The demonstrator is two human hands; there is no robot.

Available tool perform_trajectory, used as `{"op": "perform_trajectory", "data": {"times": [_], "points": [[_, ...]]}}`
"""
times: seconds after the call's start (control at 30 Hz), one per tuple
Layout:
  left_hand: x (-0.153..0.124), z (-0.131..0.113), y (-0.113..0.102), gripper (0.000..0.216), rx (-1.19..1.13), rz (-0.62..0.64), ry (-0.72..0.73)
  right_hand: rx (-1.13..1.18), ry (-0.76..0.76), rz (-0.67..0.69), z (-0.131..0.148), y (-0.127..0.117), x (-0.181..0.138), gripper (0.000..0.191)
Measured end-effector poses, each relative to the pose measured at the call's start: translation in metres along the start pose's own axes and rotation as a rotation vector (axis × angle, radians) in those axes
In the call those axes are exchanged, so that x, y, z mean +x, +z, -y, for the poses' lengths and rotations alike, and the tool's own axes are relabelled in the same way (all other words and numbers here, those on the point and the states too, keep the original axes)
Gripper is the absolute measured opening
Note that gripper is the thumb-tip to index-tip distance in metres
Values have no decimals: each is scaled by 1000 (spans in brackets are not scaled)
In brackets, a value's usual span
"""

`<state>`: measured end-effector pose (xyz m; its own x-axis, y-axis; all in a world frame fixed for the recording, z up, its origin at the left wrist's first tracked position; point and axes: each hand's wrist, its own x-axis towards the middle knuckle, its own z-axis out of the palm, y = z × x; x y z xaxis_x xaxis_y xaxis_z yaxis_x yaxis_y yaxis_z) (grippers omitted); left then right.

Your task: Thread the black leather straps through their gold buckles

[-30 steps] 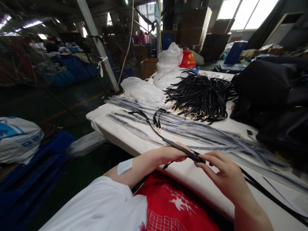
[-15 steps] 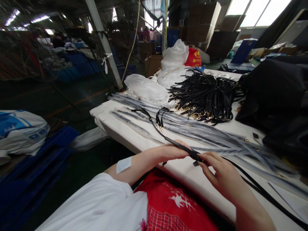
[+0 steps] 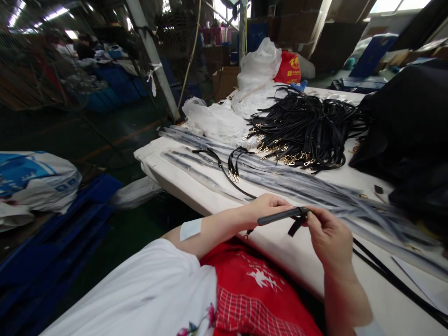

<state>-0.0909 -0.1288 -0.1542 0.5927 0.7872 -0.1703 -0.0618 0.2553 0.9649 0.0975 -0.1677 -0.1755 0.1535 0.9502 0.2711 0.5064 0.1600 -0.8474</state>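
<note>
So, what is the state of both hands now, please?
Left hand: at the black strap, grip hidden, cannot tell.
Right hand: closed, pinching the strap.

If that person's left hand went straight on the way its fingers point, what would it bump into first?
The left hand would probably meet the black strap near its fingertips, then the right hand pinching that strap; depth is unclear in this view.

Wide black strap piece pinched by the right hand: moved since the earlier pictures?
Yes, it has turned. Against the table, the strap piece ran roughly along the near edge before; now it slants up to the right in view.
</note>
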Motion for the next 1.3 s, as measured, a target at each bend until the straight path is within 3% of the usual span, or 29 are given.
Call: {"op": "perform_trajectory", "data": {"times": [0.1,0.17,0.23,0.37,0.43,0.53,0.67,0.73,0.8,0.9,1.03,1.1,1.17,1.3], "points": [[2,0,7,52,25,11,46,458,247,-10,-12,2,2,23],[2,0,9,53,45,3,65,569,248,18,-17,-1,4,23],[2,0,9,53,47,-20,63,384,90,29,-18,-8,4,27],[3,2,12,56,103,-51,-18,-226,-412,57,-11,-23,-1,32],[4,4,17,55,120,-73,-36,-317,-454,62,-9,-25,-5,29],[4,5,24,52,145,-93,-18,-76,-130,-51,-12,-21,-9,26],[0,3,31,46,231,-64,48,753,387,-158,-22,-15,-6,21],[-2,2,32,45,263,-57,69,972,491,-116,-24,-14,-4,22],[-3,0,33,44,269,-57,63,1023,515,-77,-23,-16,-5,21],[-4,1,35,39,262,-63,22,733,291,-139,-15,-22,-10,24],[-3,3,37,38,299,-106,-24,-154,-250,-174,-7,-35,-15,35],[-4,2,38,39,305,-94,-25,-307,-288,-121,-8,-39,-15,28],[-5,1,37,41,301,-59,-9,-150,-105,-103,-13,-42,-12,30],[-10,0,37,41,272,-16,-18,672,318,-233,-24,-49,-5,39]]}}
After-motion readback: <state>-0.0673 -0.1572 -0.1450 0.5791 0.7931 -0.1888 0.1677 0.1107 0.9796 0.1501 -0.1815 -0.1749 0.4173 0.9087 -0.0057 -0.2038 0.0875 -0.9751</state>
